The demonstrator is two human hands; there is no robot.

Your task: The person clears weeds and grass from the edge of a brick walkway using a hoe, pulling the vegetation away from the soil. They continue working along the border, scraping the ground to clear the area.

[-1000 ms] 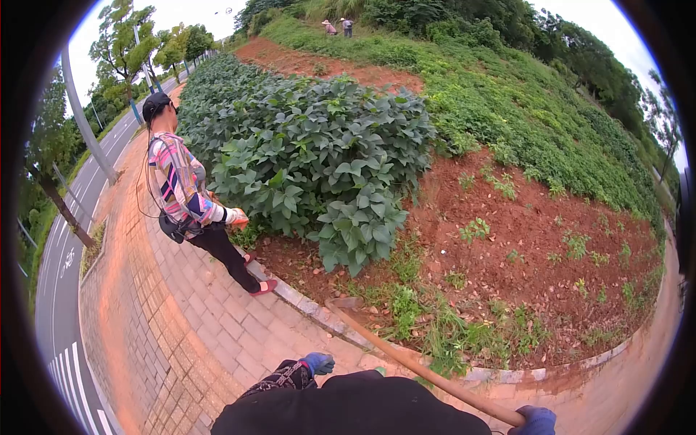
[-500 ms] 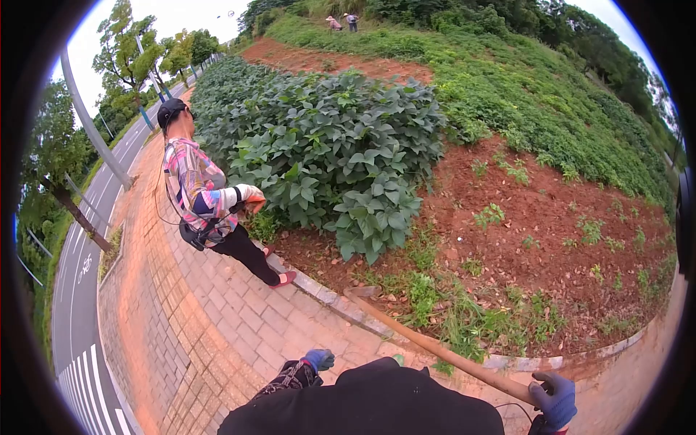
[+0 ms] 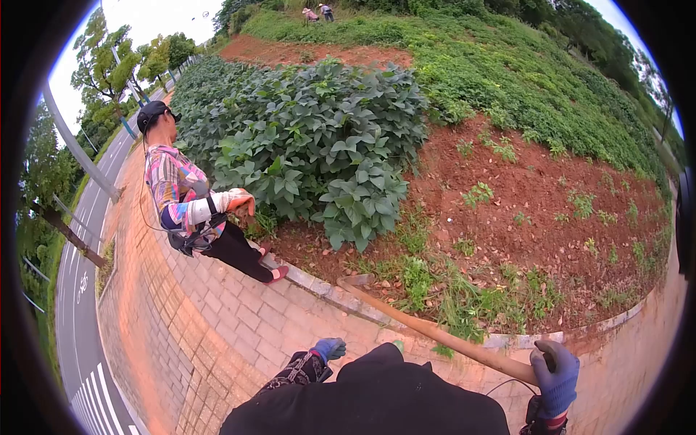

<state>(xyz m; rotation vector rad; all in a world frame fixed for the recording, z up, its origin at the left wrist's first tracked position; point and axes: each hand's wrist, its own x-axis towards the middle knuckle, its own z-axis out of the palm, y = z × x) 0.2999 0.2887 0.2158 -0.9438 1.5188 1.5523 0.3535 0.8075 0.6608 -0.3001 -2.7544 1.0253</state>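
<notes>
My right hand [image 3: 557,378], in a blue-grey glove, is wrapped round the upper end of a long wooden handle [image 3: 435,332] at the lower right. The handle slants up and left to a flat, dirt-coloured hoe head [image 3: 357,279], which lies by the kerb at the edge of the soil. In front of my dark clothing, at the lower middle, my left hand [image 3: 330,349] wears a blue glove; its fingers are curled closed and no object shows in them. It is apart from the handle.
A person [image 3: 174,181] in a patterned shirt, cap and gloves stands on the brick pavement [image 3: 232,319] at the left. Leafy bushes [image 3: 312,138] and red soil [image 3: 507,210] lie beyond the kerb [image 3: 319,288]. Two people are far up the slope. A road [image 3: 76,290] runs along the left.
The view has shifted, so the field and the person appear further left. My left hand sits slightly further right and higher in view. My right hand still grips the handle.
</notes>
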